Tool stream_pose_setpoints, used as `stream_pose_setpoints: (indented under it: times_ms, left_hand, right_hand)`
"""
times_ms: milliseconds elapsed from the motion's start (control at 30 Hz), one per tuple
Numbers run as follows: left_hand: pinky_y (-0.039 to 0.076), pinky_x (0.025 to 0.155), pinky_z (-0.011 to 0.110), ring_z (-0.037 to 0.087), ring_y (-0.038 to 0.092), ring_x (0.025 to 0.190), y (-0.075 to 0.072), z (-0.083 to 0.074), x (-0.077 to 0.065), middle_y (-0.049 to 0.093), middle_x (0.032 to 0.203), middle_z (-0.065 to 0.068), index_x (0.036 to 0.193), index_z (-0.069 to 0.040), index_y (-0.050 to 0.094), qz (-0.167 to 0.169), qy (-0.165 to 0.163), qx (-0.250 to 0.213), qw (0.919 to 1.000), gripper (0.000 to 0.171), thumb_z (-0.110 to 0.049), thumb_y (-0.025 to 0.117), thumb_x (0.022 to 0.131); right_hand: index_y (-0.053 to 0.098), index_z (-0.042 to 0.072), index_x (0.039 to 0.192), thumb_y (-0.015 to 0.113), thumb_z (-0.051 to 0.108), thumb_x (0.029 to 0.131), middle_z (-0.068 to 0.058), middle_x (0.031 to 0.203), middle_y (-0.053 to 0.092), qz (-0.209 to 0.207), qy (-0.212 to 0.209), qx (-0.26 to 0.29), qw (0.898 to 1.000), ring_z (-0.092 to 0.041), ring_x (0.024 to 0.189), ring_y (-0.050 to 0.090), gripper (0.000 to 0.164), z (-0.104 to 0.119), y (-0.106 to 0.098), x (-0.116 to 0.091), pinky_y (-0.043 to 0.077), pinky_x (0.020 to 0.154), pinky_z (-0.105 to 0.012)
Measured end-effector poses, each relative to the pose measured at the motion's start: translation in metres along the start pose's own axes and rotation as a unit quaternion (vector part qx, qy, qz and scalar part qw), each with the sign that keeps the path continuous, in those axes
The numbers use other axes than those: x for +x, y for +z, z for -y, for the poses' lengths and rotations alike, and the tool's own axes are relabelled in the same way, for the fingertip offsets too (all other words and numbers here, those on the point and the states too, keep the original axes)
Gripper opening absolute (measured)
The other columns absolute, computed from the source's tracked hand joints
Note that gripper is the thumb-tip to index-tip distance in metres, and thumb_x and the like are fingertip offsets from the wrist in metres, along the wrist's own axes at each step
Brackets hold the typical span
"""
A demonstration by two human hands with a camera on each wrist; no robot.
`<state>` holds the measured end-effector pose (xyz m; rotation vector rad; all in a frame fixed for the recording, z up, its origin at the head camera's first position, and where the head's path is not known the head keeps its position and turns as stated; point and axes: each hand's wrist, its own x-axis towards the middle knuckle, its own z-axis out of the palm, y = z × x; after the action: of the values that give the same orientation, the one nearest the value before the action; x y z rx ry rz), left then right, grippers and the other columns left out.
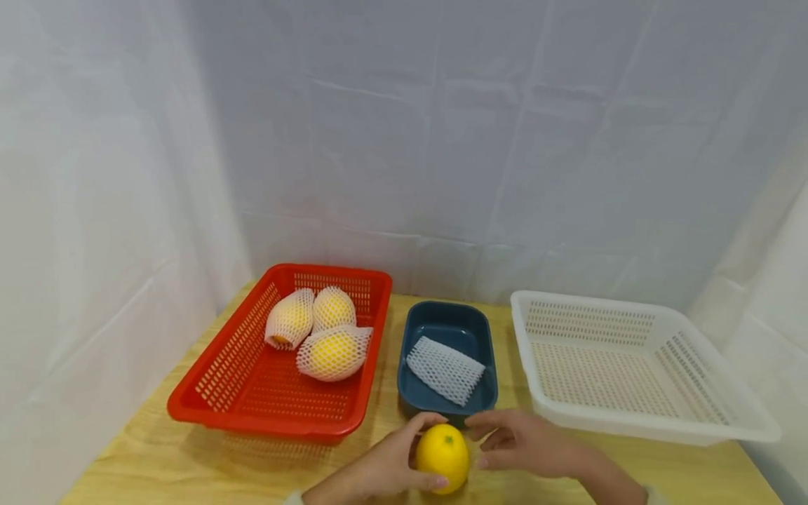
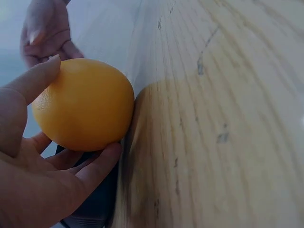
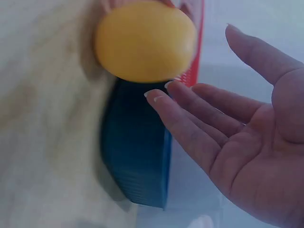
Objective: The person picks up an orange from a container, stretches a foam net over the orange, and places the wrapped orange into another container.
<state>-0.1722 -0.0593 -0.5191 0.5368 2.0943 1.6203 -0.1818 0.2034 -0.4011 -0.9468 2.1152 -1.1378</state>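
An orange (image 1: 443, 457) with a small green stem spot stands on the table, in front of a dark blue tray. My left hand (image 1: 400, 459) grips it from the left, thumb on the near side and fingers round the far side. To its right, my right hand (image 1: 530, 442) holds nothing. In the right wrist view the fingers (image 3: 190, 133) of that hand are fairly straight and spread, just apart from the fruit. A flattened white foam net sleeve (image 1: 446, 369) lies inside the blue tray (image 1: 451, 330).
On the left stands a red basket (image 1: 271, 393) with three yellow fruits (image 1: 333, 354) in white foam nets. A white plastic basket (image 1: 581, 372) is on the right. The wooden table (image 1: 145, 456) meets a pale cloth backdrop (image 1: 442, 140) behind.
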Motion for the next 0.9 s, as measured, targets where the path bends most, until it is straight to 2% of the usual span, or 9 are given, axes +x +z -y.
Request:
stream_pose_setpoints:
  times_ms: [167, 267, 333, 433, 500, 600, 667, 800, 900]
  left_hand:
    - [0.048, 0.092, 0.033, 0.012, 0.053, 0.107, -0.001, -0.015, -0.007, 0.051, 0.131, -0.006, 0.138, -0.026, 0.041, 0.008, 0.010, 0.067, 0.9977, 0.070, -0.045, 0.076, 0.081]
    - [0.048, 0.087, 0.031, 0.010, 0.053, 0.105, -0.004, 0.021, 0.008, 0.052, 0.130, -0.011, 0.138, -0.034, 0.039, 0.022, 0.031, 0.090, 0.9953, 0.073, -0.051, 0.076, 0.078]
    - [0.048, 0.086, 0.030, 0.008, 0.053, 0.105, -0.005, 0.031, 0.013, 0.051, 0.130, -0.013, 0.138, -0.038, 0.038, 0.029, 0.037, 0.097, 0.9941, 0.073, -0.051, 0.076, 0.078]
    - [0.049, 0.087, 0.031, 0.008, 0.052, 0.106, -0.005, 0.023, 0.010, 0.050, 0.131, -0.013, 0.139, -0.038, 0.037, 0.027, 0.039, 0.106, 0.9933, 0.073, -0.050, 0.077, 0.078]
    - [0.049, 0.088, 0.033, 0.009, 0.052, 0.106, -0.003, 0.009, 0.004, 0.050, 0.131, -0.011, 0.139, -0.036, 0.037, 0.026, 0.032, 0.108, 0.9933, 0.072, -0.047, 0.076, 0.080]
    - [0.049, 0.088, 0.035, 0.011, 0.053, 0.105, -0.002, -0.007, -0.004, 0.051, 0.130, -0.009, 0.139, -0.034, 0.038, 0.024, 0.023, 0.113, 0.9931, 0.070, -0.048, 0.075, 0.081]
    - [0.049, 0.088, 0.035, 0.011, 0.053, 0.104, -0.002, -0.016, -0.008, 0.052, 0.129, -0.009, 0.139, -0.034, 0.038, 0.028, 0.016, 0.117, 0.9926, 0.069, -0.049, 0.074, 0.081]
    - [0.049, 0.089, 0.033, 0.009, 0.053, 0.104, -0.003, -0.022, -0.010, 0.052, 0.129, -0.010, 0.139, -0.035, 0.038, 0.041, 0.010, 0.117, 0.9922, 0.070, -0.053, 0.072, 0.081]
    - [0.049, 0.089, 0.035, 0.011, 0.053, 0.104, -0.001, -0.033, -0.013, 0.052, 0.129, -0.007, 0.139, -0.032, 0.038, 0.038, 0.009, 0.115, 0.9926, 0.070, -0.051, 0.073, 0.082]
  right_hand:
    - [0.055, -0.004, 0.130, 0.068, 0.023, 0.092, -0.017, 0.119, 0.063, -0.058, -0.011, -0.056, 0.997, -0.023, 0.099, 0.065, 0.048, 0.010, -0.018, 0.015, 0.055, 0.081, -0.027]
    - [0.056, -0.004, 0.128, 0.070, 0.026, 0.090, -0.021, 0.121, 0.061, -0.097, -0.001, -0.083, 0.992, -0.028, 0.101, 0.065, 0.050, 0.008, -0.025, 0.033, 0.056, 0.080, -0.033]
    - [0.056, -0.003, 0.127, 0.072, 0.027, 0.089, -0.023, 0.124, 0.059, -0.123, 0.008, -0.108, 0.986, -0.034, 0.104, 0.063, 0.051, 0.005, -0.029, 0.044, 0.056, 0.082, -0.037]
    - [0.054, -0.002, 0.128, 0.074, 0.026, 0.087, -0.024, 0.128, 0.056, -0.151, 0.019, -0.153, 0.976, -0.040, 0.108, 0.059, 0.053, 0.000, -0.034, 0.058, 0.054, 0.086, -0.045]
    - [0.054, -0.002, 0.128, 0.075, 0.025, 0.086, -0.024, 0.128, 0.056, -0.159, 0.017, -0.190, 0.969, -0.041, 0.109, 0.057, 0.054, -0.004, -0.036, 0.066, 0.052, 0.088, -0.048]
    - [0.054, -0.001, 0.127, 0.077, 0.026, 0.083, -0.022, 0.127, 0.057, -0.160, 0.025, -0.239, 0.957, -0.039, 0.110, 0.056, 0.057, -0.010, -0.035, 0.077, 0.050, 0.090, -0.051]
    - [0.055, 0.001, 0.127, 0.079, 0.027, 0.081, -0.020, 0.126, 0.058, -0.159, 0.047, -0.262, 0.951, -0.036, 0.110, 0.056, 0.058, -0.013, -0.033, 0.084, 0.048, 0.093, -0.051]
    - [0.056, 0.006, 0.126, 0.082, 0.029, 0.078, -0.019, 0.126, 0.057, -0.147, 0.083, -0.302, 0.938, -0.031, 0.108, 0.056, 0.059, -0.018, -0.026, 0.098, 0.047, 0.095, -0.049]
    - [0.055, 0.007, 0.127, 0.083, 0.031, 0.076, -0.019, 0.127, 0.055, -0.133, 0.094, -0.328, 0.931, -0.031, 0.107, 0.057, 0.062, -0.020, -0.021, 0.104, 0.048, 0.094, -0.049]
